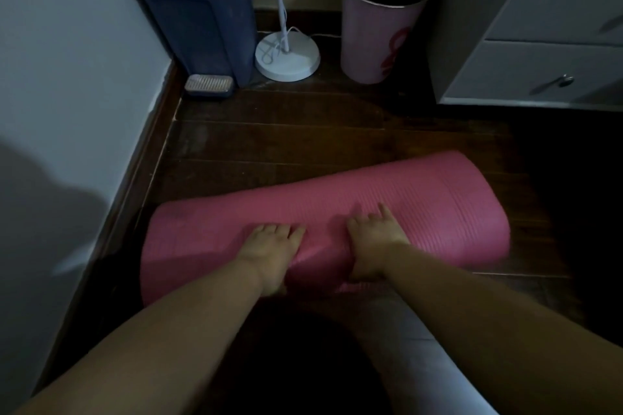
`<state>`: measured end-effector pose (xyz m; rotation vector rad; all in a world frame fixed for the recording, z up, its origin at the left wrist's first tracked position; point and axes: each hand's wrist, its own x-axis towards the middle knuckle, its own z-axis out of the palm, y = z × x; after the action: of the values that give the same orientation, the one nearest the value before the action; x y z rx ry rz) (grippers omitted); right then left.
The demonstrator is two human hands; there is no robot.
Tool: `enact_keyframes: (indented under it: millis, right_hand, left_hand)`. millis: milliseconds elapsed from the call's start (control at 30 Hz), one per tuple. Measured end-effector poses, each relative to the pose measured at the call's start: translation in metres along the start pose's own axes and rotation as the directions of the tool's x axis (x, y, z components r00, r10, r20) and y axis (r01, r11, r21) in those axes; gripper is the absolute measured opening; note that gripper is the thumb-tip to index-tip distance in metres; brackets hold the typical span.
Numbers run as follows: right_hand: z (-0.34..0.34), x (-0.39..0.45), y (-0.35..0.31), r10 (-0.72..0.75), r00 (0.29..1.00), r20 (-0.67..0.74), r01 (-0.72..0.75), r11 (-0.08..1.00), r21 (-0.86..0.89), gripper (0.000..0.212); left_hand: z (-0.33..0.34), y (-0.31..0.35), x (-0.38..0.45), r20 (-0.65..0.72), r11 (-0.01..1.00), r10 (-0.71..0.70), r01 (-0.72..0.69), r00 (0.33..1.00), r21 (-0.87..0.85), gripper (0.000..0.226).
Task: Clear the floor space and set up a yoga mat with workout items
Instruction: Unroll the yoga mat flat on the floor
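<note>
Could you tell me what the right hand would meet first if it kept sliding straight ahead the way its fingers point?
Beyond the rolled pink mat under the right hand comes bare wooden floor, then probably the pink bin by the wall, though depth is hard to judge.

Both hands rest side by side on the rolled mat [421, 209], left hand [271, 254] beside right hand [374, 244]. Beyond them stand a lamp base [287, 59] and, to its right, a bin [382, 23]; the drawers [546, 71] sit far right.

Dim room: dark wooden plank floor [303, 131], pale wall [67, 61] on the left, grey drawer cabinet [546, 67], pink round bin [381, 40], white lamp base [286, 59].
</note>
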<state>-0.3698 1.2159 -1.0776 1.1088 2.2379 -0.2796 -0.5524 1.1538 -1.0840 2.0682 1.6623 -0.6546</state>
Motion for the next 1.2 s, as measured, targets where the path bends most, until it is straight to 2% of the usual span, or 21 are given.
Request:
enact_keyframes:
  millis: [67, 167, 200, 267, 333, 400, 467, 567, 667, 733, 800, 867, 933, 1033, 1100, 1133, 1200]
  right_hand:
    - [-0.002, -0.011, -0.001, -0.017, 0.994, 0.109, 0.012, 0.999, 0.05, 0.103]
    - [-0.002, -0.028, 0.007, -0.041, 0.981, 0.189, -0.016, 0.957, 0.289, 0.066]
    - [0.002, -0.031, 0.01, -0.038, 0.978, 0.203, -0.039, 0.932, 0.36, 0.061]
    - [0.011, -0.034, 0.015, 0.047, 0.986, 0.158, -0.115, 0.883, 0.455, 0.067]
    - [0.019, -0.027, 0.017, 0.18, 0.981, 0.071, -0.191, 0.852, 0.487, 0.091]
    - [0.023, -0.019, 0.017, 0.183, 0.981, 0.059, -0.19, 0.872, 0.452, 0.119]
    - [0.026, -0.014, 0.018, 0.157, 0.979, 0.132, -0.201, 0.862, 0.465, 0.132]
    - [0.031, -0.009, 0.016, 0.148, 0.956, 0.254, -0.263, 0.817, 0.514, 0.128]
    - [0.028, -0.006, 0.005, 0.065, 0.955, 0.291, -0.223, 0.802, 0.554, 0.118]
    - [0.025, -0.01, -0.005, 0.008, 0.961, 0.278, -0.165, 0.82, 0.547, 0.093]
    - [0.025, -0.016, -0.014, -0.01, 0.979, 0.202, -0.106, 0.827, 0.552, 0.06]
    - [0.02, -0.024, -0.018, 0.015, 0.998, 0.068, -0.05, 0.835, 0.548, 0.037]
    - [0.013, -0.033, -0.019, -0.001, 0.996, -0.094, 0.043, 0.895, 0.443, 0.033]
    - [0.008, -0.039, -0.017, -0.002, 0.956, -0.295, 0.088, 0.957, 0.278, 0.039]
    - [0.006, -0.036, -0.015, 0.069, 0.872, -0.485, 0.052, 0.972, 0.23, 0.034]
    - [0.006, -0.032, -0.012, 0.113, 0.783, -0.611, 0.029, 0.976, 0.217, 0.033]
    - [0.001, -0.022, -0.006, 0.205, 0.572, -0.794, 0.012, 0.966, 0.257, 0.033]
  left_hand:
    - [-0.001, 0.003, -0.007, 0.006, 0.994, 0.078, -0.078, 0.997, 0.076, 0.105]
    - [-0.008, 0.013, -0.017, 0.079, 0.967, 0.186, -0.197, 0.979, 0.164, 0.089]
    - [-0.009, 0.017, -0.019, 0.107, 0.958, 0.212, -0.228, 0.971, 0.175, 0.085]
    - [-0.01, 0.025, -0.02, 0.157, 0.946, 0.241, -0.268, 0.958, 0.182, 0.082]
    - [-0.01, 0.03, -0.019, 0.175, 0.945, 0.233, -0.265, 0.957, 0.193, 0.084]
    - [-0.008, 0.034, -0.019, 0.177, 0.95, 0.21, -0.243, 0.962, 0.194, 0.085]
    - [-0.006, 0.034, -0.019, 0.164, 0.958, 0.203, -0.231, 0.965, 0.168, 0.082]
    - [-0.004, 0.035, -0.025, 0.179, 0.978, 0.202, -0.207, 0.963, 0.008, 0.063]
    - [-0.008, 0.03, -0.026, 0.047, 0.98, 0.142, -0.134, 0.989, -0.149, 0.027]
    - [-0.013, 0.023, -0.023, -0.051, 0.983, 0.087, -0.094, 0.995, -0.16, 0.033]
    - [-0.014, 0.016, -0.019, -0.035, 0.984, 0.037, -0.042, 0.999, -0.171, 0.06]
    - [-0.013, 0.011, -0.016, 0.069, 0.99, 0.0, 0.01, 0.998, -0.142, 0.092]
    - [-0.013, 0.009, -0.013, 0.124, 0.992, -0.041, 0.055, 0.991, -0.11, 0.108]
    - [-0.019, 0.008, -0.01, 0.003, 0.99, -0.099, 0.099, 0.995, -0.105, 0.099]
    - [-0.023, 0.007, -0.011, -0.175, 0.986, -0.132, 0.111, 0.976, -0.125, 0.078]
    - [-0.024, 0.007, -0.011, -0.301, 0.986, -0.146, 0.113, 0.942, -0.123, 0.067]
    - [-0.026, 0.006, -0.011, -0.563, 0.988, -0.154, 0.138, 0.812, -0.07, 0.056]
